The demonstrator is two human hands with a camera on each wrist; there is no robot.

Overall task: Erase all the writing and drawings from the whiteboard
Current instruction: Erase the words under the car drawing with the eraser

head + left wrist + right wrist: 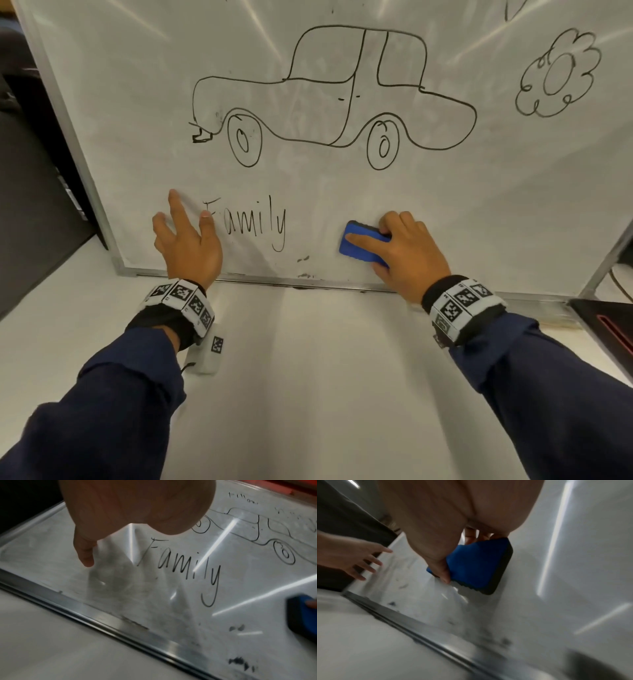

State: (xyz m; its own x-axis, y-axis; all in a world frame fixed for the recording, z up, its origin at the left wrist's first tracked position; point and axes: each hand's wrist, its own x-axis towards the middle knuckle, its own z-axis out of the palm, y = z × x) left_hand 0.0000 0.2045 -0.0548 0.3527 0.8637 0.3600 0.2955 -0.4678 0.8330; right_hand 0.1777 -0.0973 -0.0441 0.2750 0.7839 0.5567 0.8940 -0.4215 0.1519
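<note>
A whiteboard (pixel 137 102) leans upright on a white table. On it are a car drawing (pixel 329 96), a flower drawing (pixel 558 73) at the right, and the word "Family" (pixel 246 222) low down. My right hand (pixel 397 246) grips a blue eraser (pixel 363 243) flat against the board, to the right of the word. The eraser (pixel 476 566) shows blue with a dark felt edge in the right wrist view. My left hand (pixel 186 229) has spread, straight fingers touching the board just left of "Family" (pixel 180 566).
The board's metal bottom frame (pixel 308 284) rests on the white table (pixel 308 377). Ink smudges (pixel 303 259) sit near the bottom edge. Faint writing (pixel 243 498) lies higher on the board. A dark chair or cabinet (pixel 34 171) stands at left, a dark device (pixel 609 322) at right.
</note>
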